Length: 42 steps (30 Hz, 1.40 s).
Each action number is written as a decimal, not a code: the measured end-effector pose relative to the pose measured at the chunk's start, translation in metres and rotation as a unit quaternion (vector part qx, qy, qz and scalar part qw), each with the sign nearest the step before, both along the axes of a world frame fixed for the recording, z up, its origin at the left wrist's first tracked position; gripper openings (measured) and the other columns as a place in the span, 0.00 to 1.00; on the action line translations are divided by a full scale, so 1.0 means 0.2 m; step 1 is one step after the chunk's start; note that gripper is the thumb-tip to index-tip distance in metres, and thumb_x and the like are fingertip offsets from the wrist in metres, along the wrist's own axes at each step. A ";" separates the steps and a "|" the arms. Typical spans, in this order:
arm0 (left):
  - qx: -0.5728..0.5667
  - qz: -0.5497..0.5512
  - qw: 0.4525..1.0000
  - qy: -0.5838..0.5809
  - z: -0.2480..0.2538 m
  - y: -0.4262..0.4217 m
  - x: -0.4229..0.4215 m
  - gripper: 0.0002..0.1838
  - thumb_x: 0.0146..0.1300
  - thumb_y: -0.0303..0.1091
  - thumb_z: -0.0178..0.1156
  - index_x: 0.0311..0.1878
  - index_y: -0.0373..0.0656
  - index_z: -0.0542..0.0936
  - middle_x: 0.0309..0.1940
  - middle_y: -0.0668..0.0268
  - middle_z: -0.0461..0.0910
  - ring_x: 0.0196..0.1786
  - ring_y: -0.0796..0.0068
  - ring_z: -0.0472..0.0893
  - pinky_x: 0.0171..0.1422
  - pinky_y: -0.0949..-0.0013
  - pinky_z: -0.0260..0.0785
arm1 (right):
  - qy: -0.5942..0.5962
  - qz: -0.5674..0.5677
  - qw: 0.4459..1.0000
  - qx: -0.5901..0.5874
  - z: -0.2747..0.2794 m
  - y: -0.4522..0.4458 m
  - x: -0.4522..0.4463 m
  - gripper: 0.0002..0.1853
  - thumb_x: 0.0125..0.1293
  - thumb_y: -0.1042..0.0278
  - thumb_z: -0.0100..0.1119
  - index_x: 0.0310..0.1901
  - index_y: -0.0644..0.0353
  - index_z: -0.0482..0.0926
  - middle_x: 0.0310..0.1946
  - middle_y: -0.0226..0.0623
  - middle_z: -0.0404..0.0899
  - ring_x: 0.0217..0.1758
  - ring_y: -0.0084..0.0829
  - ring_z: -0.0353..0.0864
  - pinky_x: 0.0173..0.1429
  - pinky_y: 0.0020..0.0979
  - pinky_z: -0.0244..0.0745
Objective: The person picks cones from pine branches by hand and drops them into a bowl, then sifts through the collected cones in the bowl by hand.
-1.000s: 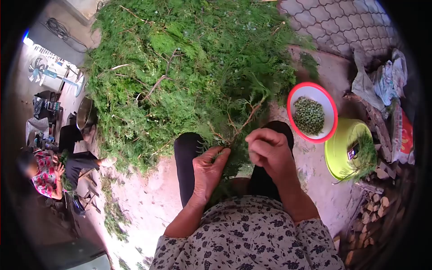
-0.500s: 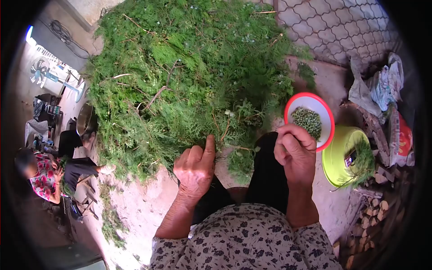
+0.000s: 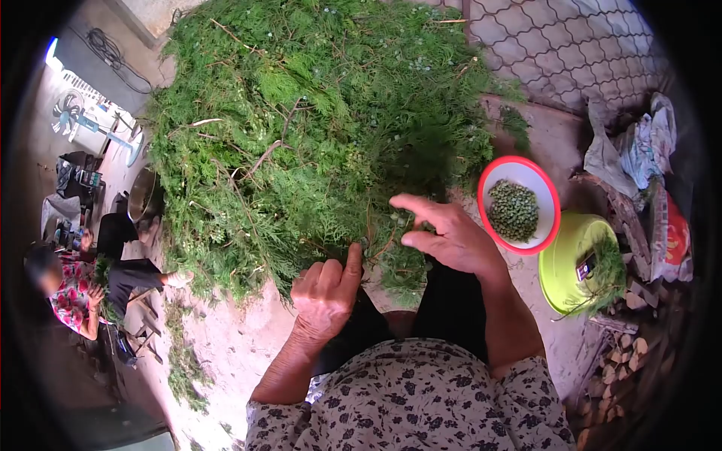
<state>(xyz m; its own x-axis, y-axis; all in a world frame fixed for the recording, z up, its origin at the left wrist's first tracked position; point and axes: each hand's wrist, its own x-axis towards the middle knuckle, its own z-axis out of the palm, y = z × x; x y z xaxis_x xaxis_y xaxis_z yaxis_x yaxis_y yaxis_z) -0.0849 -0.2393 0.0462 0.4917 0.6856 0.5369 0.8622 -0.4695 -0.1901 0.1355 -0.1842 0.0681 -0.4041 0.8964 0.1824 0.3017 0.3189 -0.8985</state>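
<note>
My left hand point(image 3: 325, 292) is closed at the near edge of a large heap of green evergreen branches point(image 3: 316, 128). Its fingers curl around an evergreen sprig, with the index finger stretched forward; the palm side is hidden. To the right, my right hand point(image 3: 455, 237) is open and nothing shows in it. Thumb and index finger are spread apart over the foliage, close to a few pale green cones. Beside that hand stands a white bowl with a red rim point(image 3: 555, 197), partly filled with small green cones point(image 3: 514, 212).
A yellow-green basin point(image 3: 556, 282) with a sprig and a small dark object on it stands beside the bowl. Cut firewood point(image 3: 620, 361) and plastic sacks point(image 3: 650, 143) lie at right. Another person point(image 3: 75, 289) sits at left near a fan point(image 3: 94, 128).
My right hand has moved from beside the bowl leftward to the foliage, and its pinched fingers have spread apart. The left hand has stayed nearly in place.
</note>
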 end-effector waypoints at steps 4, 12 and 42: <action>-0.007 0.002 1.000 0.005 -0.01 -0.03 -0.01 0.23 0.43 0.31 0.56 0.47 0.45 0.80 0.18 0.73 0.57 0.20 0.81 0.66 0.19 0.75 0.60 | -0.029 0.081 0.995 -0.050 -0.09 0.05 -0.02 0.22 0.53 0.68 0.62 0.51 0.63 0.72 0.41 0.47 0.77 0.38 0.38 0.78 0.45 0.34 0.73; -0.053 0.018 0.998 0.014 -0.06 -0.06 -0.03 0.23 0.43 0.31 0.56 0.48 0.44 0.78 0.19 0.73 0.59 0.21 0.80 0.68 0.19 0.74 0.61 | 0.093 0.064 0.974 -0.199 -0.03 -0.01 -0.06 0.17 0.50 0.76 0.65 0.43 0.60 0.73 0.35 0.32 0.72 0.28 0.18 0.71 0.28 0.21 0.67; -0.100 0.020 0.993 -0.060 -0.06 -0.06 -0.03 0.18 0.42 0.23 0.60 0.41 0.46 0.81 0.15 0.70 0.62 0.17 0.75 0.68 0.18 0.70 0.59 | 0.324 -0.186 0.909 -0.187 -0.28 -0.09 -0.15 0.08 0.61 0.78 0.55 0.41 0.64 0.77 0.16 0.22 0.66 0.15 0.11 0.58 0.17 0.17 0.52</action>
